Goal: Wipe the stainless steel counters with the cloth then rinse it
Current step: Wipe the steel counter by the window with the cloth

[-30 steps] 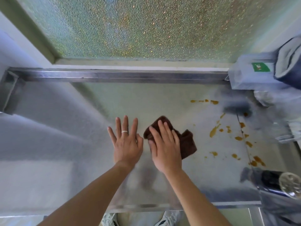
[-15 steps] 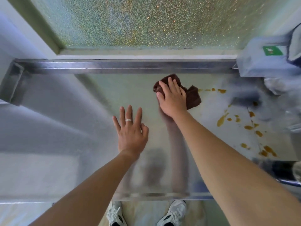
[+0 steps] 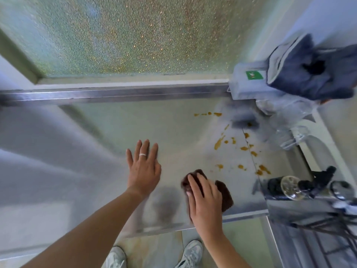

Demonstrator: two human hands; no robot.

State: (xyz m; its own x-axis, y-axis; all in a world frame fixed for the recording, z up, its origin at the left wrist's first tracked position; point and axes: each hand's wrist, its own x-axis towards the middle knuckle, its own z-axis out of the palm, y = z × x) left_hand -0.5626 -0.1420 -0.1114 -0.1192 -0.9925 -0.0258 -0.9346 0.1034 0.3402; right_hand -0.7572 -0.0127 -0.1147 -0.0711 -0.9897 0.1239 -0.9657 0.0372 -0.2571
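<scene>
A dark brown cloth [image 3: 225, 196] lies on the stainless steel counter [image 3: 96, 151] close to its front edge. My right hand [image 3: 204, 200] presses flat on the cloth with straight fingers and covers most of it. My left hand [image 3: 144, 167], a ring on one finger, rests flat on the bare steel just left of the cloth, fingers spread. Orange-brown sauce splatters [image 3: 220, 144] dot the counter to the right of both hands.
A frosted window [image 3: 135, 35] and a steel back ledge [image 3: 116, 93] bound the counter's far side. A dark blue cloth [image 3: 309, 74] lies on a box with a green label [image 3: 254, 75] at the back right. A black device with a cable [image 3: 289, 188] stands at the right.
My right hand has drawn the cloth from the back of the counter toward the front edge. My left hand has stayed flat in about the same spot.
</scene>
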